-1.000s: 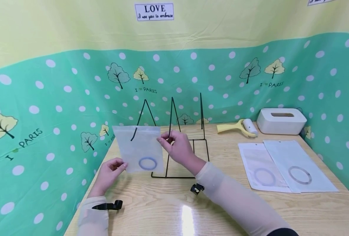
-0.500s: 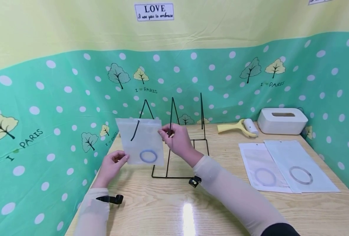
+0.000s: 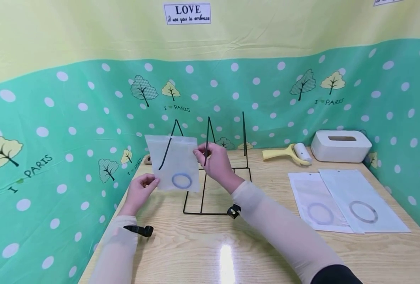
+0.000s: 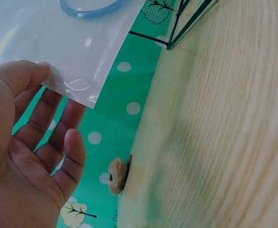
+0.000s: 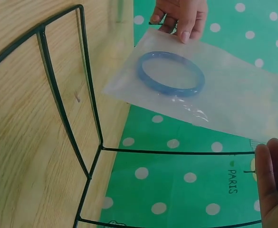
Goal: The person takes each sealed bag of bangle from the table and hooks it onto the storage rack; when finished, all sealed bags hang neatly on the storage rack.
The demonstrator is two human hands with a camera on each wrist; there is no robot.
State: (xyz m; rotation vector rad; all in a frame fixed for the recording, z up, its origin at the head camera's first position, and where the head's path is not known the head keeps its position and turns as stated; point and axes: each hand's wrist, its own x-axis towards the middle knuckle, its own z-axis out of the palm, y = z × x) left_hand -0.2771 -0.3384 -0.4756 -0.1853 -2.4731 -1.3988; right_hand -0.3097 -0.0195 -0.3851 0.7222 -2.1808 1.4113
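Note:
A translucent zip bag point(image 3: 176, 159) with a blue bangle point(image 5: 169, 90) inside is held upright between both hands. My left hand point(image 3: 140, 191) pinches its lower left corner between thumb and fingers. At the upper right edge my right hand point(image 3: 216, 163) pinches it, with the middle prong of a black wire rack point(image 3: 210, 213) crossing in front of those fingers. The rack's left prong point(image 3: 165, 154) runs in front of the bag in the head view, its bent tip over the bag's left part. In the left wrist view the thumb lies on the bag's face.
Two flat bags lie overlapping at the right: a pale one point(image 3: 304, 185) and a bluish one point(image 3: 355, 185), each with a ring showing. Behind them are a yellow-handled lint roller point(image 3: 279, 154) and a white tissue box point(image 3: 338, 154). A small brown object point(image 4: 117, 175) sits by the left wall.
Both hands have raised the bag and moved it slightly to the right, away from the front of the table. More of the left prong now overlaps it.

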